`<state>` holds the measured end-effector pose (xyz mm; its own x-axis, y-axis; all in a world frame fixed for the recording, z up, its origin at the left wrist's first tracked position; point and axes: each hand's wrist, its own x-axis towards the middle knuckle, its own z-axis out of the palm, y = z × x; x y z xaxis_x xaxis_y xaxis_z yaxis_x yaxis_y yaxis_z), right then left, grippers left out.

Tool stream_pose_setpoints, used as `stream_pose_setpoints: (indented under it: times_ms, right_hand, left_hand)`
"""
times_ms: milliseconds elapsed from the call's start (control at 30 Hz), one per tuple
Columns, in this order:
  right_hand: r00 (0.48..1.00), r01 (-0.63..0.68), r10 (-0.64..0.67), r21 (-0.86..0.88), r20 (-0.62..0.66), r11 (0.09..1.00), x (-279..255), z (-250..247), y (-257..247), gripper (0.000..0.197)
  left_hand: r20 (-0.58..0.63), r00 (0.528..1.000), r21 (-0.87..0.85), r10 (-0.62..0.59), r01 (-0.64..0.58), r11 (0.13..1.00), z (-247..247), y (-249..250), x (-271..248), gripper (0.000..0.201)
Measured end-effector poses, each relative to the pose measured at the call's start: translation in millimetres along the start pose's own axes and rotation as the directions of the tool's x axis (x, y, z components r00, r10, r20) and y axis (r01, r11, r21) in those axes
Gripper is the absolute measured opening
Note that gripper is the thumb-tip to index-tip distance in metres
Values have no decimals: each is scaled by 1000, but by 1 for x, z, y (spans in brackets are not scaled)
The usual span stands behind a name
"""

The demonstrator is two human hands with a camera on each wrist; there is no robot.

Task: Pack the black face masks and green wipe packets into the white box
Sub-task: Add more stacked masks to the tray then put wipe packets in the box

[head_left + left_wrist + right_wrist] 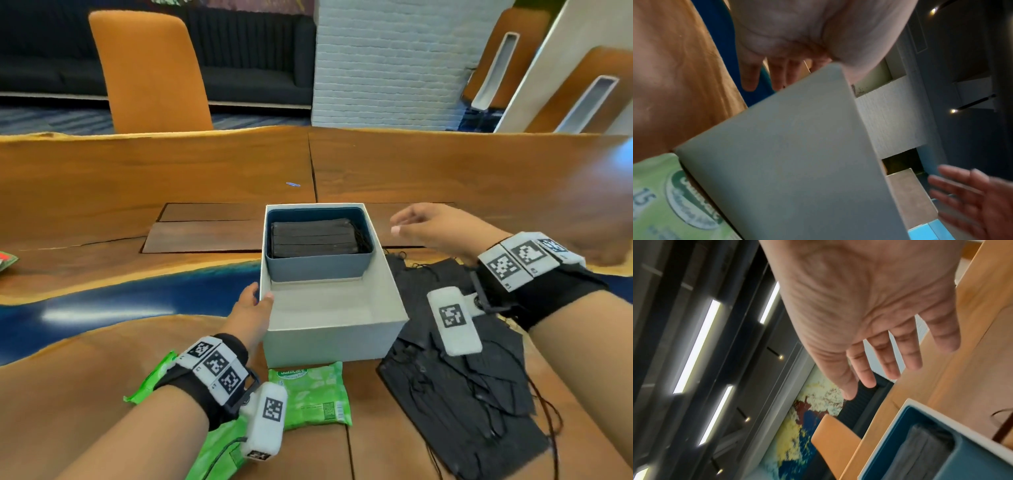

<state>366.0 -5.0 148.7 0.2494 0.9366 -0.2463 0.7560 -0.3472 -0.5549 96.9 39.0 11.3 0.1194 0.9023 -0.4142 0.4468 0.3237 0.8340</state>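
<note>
The white box (332, 329) stands open in the middle of the wooden table. Its far half holds a blue inner tray (318, 265) with a flat stack of black masks (313, 240); the near half is bare. My left hand (262, 294) grips the box's left wall, thumb over the rim, fingers (750, 78) outside. My right hand (407, 222) hovers empty above the box's right rim, fingers (890, 353) spread. Loose black masks (462, 377) lie piled right of the box. One green wipe packet (311, 394) lies before the box, more green packets (150, 380) under my left wrist.
An orange chair (150, 68) stands across the table. A dark inset panel (205, 228) lies behind the box, a blue resin strip (102, 301) runs to its left. A red and green item (5, 260) peeks in at the left edge.
</note>
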Motion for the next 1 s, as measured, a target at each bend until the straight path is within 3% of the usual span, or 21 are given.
stream_pose_setpoints:
  times_ms: [100,167,200,267,333,400,467,567,700,767,867,1000]
  right_hand:
    - [994,-83,89,97,-67,992,-32,-5,37,24]
    - [982,-142,161,179,-97,974,-51,-1,66,20]
    - [975,-174,198,205,-105,963,-59,3,81,18]
    - [953,-249,284,259,-108,933,-76,15,114,16]
    - [918,-332,382,317,-110,889,-92,30,147,14]
    - [883,-405,459,340,-97,849,-106,48,178,15]
    - [864,-447,500,368,-60,816,-118,68,200,15]
    - [865,-468,502,335,-17,818,-127,96,219,10]
    - [863,-468,502,297,-48,833,-122,117,231,26]
    - [831,-516,543,198,-122,833,-115,119,237,44]
    - [739,-624,634,125,-225,771,-108,119,251,69]
    - [680,-698,709,131,-187,704,-107,129,265,76]
  left_hand:
    - [-189,980,67,58,-46,997,2,6,-11,54]
    - [-281,938,77,205,-191,979,9,19,-30,40]
    - [-266,926,46,268,-266,963,15,25,-43,28]
    - [-124,935,-38,332,-339,940,31,35,-66,8]
    - [120,945,-58,304,-299,953,51,36,-80,10]
    - [411,899,29,153,-180,983,75,30,-87,10]
    - [556,830,143,-38,-51,988,98,18,-88,8]
    - [519,814,222,-259,164,961,130,0,-86,17]
    - [452,800,236,-394,319,918,167,-15,-82,44]
    - [428,805,234,-410,339,911,184,-16,-80,51]
    - [370,840,263,-398,316,911,206,-16,-77,57]
    - [232,930,441,-285,161,883,227,-22,-67,81]
